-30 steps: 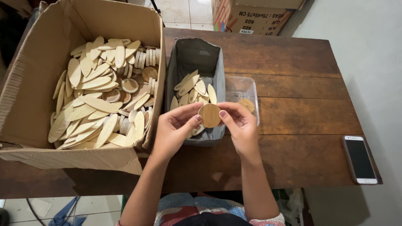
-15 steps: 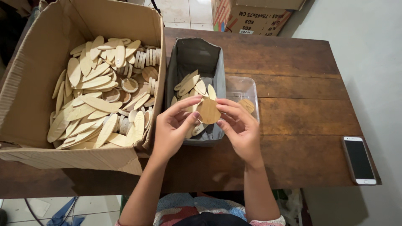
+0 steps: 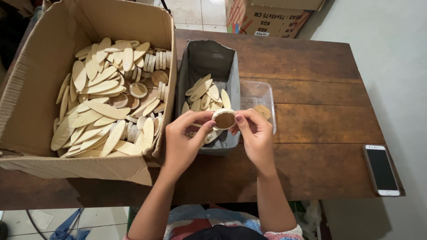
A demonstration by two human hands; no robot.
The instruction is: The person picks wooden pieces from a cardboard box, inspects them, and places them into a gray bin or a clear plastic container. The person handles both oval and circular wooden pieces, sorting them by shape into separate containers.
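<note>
A dark wooden counter (image 3: 311, 133) fills my view, pale floor beyond it. Just above the counter's near edge, I see both hands pinching one small round wooden disc (image 3: 224, 119): my left hand (image 3: 187, 138) closes thumb and fingers on its left rim, my right hand (image 3: 253, 133) on its right. Directly behind the disc, the grey bin (image 3: 209, 58) holds only a shallow layer of oval wooden pieces, while the cardboard box (image 3: 26, 89) left of it is heaped, so I judge most remain. A clear tray (image 3: 260, 91) sits right of the disc; a phone (image 3: 382, 169) lies far right.
</note>
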